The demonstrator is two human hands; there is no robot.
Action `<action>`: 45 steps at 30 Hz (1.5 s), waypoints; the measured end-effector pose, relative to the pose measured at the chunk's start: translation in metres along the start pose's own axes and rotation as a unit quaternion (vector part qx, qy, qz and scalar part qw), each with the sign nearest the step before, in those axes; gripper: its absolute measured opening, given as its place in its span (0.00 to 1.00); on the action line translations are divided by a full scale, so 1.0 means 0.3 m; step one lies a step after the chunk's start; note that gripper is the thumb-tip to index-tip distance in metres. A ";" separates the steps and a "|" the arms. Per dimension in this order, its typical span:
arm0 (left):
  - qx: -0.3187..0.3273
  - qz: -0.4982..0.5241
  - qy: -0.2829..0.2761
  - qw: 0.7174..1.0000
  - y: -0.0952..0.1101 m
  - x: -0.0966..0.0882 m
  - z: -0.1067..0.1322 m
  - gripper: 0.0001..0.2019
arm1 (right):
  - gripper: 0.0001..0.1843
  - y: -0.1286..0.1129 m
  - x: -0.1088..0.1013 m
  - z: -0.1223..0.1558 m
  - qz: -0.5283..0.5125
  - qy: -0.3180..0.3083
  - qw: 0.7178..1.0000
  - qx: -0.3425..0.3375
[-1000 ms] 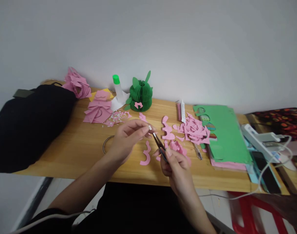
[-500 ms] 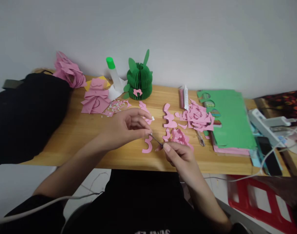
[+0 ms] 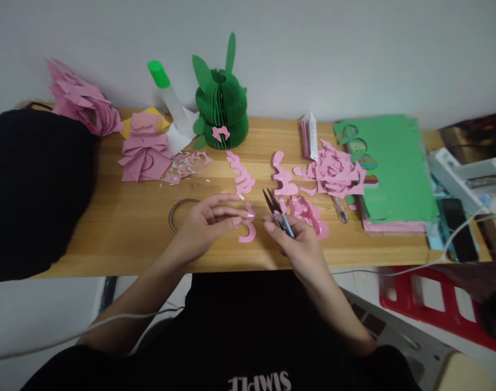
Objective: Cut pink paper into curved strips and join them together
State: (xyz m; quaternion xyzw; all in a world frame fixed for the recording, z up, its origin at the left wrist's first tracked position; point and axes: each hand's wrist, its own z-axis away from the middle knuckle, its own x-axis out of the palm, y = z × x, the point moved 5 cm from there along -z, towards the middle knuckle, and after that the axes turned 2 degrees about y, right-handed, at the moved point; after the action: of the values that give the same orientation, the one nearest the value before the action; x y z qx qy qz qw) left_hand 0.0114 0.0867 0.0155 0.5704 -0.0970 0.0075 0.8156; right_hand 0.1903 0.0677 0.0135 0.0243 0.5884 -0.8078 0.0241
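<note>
My right hand (image 3: 299, 236) is closed around a pair of small snips (image 3: 284, 218) with dark pointed blades and blue handles, the blades parted and pointing away from me. My left hand (image 3: 203, 225) hovers over the table with its fingers apart; tiny white bits show at its fingertips. Near those fingertips lie a curved pink paper strip (image 3: 248, 233) and a scalloped pink strip (image 3: 240, 175). Another scalloped pink piece (image 3: 284, 176) lies beyond the snips. Pink cutouts (image 3: 307, 212) rest behind my right hand, which partly covers them. A thin ring (image 3: 172, 217) is partly hidden by my left hand.
A green honeycomb paper figure (image 3: 221, 108) and a green-capped glue bottle (image 3: 169, 98) stand at the back. Pink scraps (image 3: 333, 168), a green sheet stack (image 3: 394, 168), a phone (image 3: 459, 231) and a power strip (image 3: 451, 168) are rightward. A black bag (image 3: 40, 190) sits left.
The snips have turned in my right hand, so their blades now point forward. My left hand has separated from the tool, its fingers apart. The camera view has shifted, and the ring now shows.
</note>
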 end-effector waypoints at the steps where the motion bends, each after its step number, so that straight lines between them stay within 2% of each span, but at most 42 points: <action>1: -0.002 0.000 -0.002 1.000 -0.012 0.009 0.005 0.18 | 0.13 0.003 0.014 -0.009 0.003 0.015 1.000 -0.003; 5: -0.006 -0.022 0.011 1.000 -0.045 0.030 0.019 0.18 | 0.13 0.009 0.042 -0.024 0.046 0.054 0.997 -0.004; 10: 0.014 -0.045 0.011 0.999 -0.065 0.041 0.022 0.18 | 0.12 0.012 0.028 -0.018 0.072 0.088 0.993 0.010; 17: 0.020 -0.042 0.010 0.999 -0.066 0.053 0.026 0.17 | 0.13 0.029 0.027 -0.020 0.033 0.071 0.995 0.062; 24: 0.021 -0.050 0.006 0.998 -0.062 0.066 0.025 0.17 | 0.12 0.024 0.023 -0.020 0.029 0.049 0.998 0.029; 28: 0.062 -0.127 0.025 0.990 -0.061 0.070 0.037 0.17 | 0.13 0.034 0.020 -0.022 0.015 0.035 0.999 0.015; 30: 0.109 -0.219 0.062 0.967 -0.063 0.069 0.048 0.19 | 0.13 0.049 0.009 -0.023 0.015 0.045 0.999 0.005; 32: 0.160 -0.350 0.089 0.919 -0.070 0.079 0.058 0.22 | 0.12 0.069 -0.005 -0.024 0.016 0.064 0.998 -0.003; 35: 0.194 -0.522 0.064 0.828 -0.102 0.114 0.063 0.26 | 0.11 0.095 -0.021 -0.019 0.006 0.086 0.996 0.001; 37: 0.199 -0.578 0.046 0.790 -0.120 0.132 0.061 0.26 | 0.12 0.104 -0.026 -0.013 0.000 0.097 0.995 0.006; 40: 0.212 -0.606 0.053 0.764 -0.126 0.143 0.061 0.23 | 0.16 0.109 -0.022 -0.003 0.000 0.097 0.995 0.015; 45: 0.261 -0.600 0.070 0.753 -0.122 0.136 0.069 0.20 | 0.16 0.124 -0.005 0.003 -0.010 0.088 0.996 0.025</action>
State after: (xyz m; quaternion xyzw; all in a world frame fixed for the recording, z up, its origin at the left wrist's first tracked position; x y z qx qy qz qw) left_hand 0.0529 0.0505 -0.0049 0.7003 0.3281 -0.4181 0.4766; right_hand 0.1942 0.0555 -0.0215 0.0899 0.5680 -0.8173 -0.0362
